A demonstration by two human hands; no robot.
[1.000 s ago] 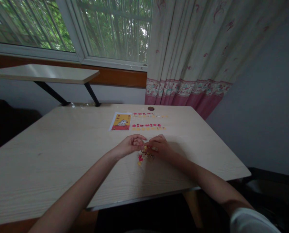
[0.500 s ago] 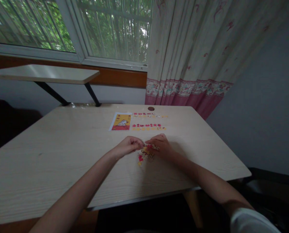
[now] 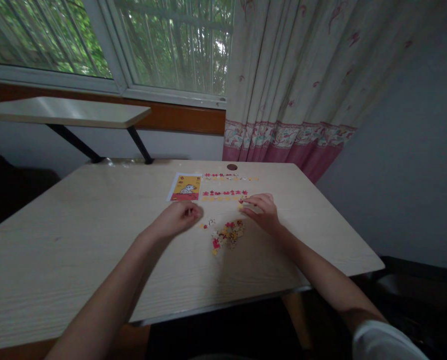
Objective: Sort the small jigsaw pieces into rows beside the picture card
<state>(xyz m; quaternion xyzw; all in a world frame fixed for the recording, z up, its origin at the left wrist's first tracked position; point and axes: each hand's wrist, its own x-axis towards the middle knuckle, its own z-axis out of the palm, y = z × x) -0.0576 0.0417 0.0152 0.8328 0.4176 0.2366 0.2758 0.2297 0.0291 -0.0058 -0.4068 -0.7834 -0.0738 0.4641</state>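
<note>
A small heap of red and yellow puzzle pieces (image 3: 229, 233) lies on the pale wooden table (image 3: 96, 240). My left hand (image 3: 178, 219) rests just left of the heap, its fingers curled in; what they hold, if anything, is hidden. My right hand (image 3: 261, 211) is beyond the heap, its fingertips pinched on a puzzle piece (image 3: 240, 202) at the right end of the nearer row of sorted pieces (image 3: 225, 195). A second row (image 3: 229, 177) lies farther back. A yellow and red reference picture (image 3: 185, 187) lies to the left of the rows.
A round cable hole (image 3: 232, 167) sits near the table's far edge. Behind the table are a window (image 3: 107, 45), a raised shelf on black legs (image 3: 66, 111) and a flowered curtain (image 3: 302, 80). The table's right edge drops off beside a grey wall.
Both hands have left the heap. My right hand moved forward to the nearer row with a piece. My left hand drew back to the left, uncovering the heap.
</note>
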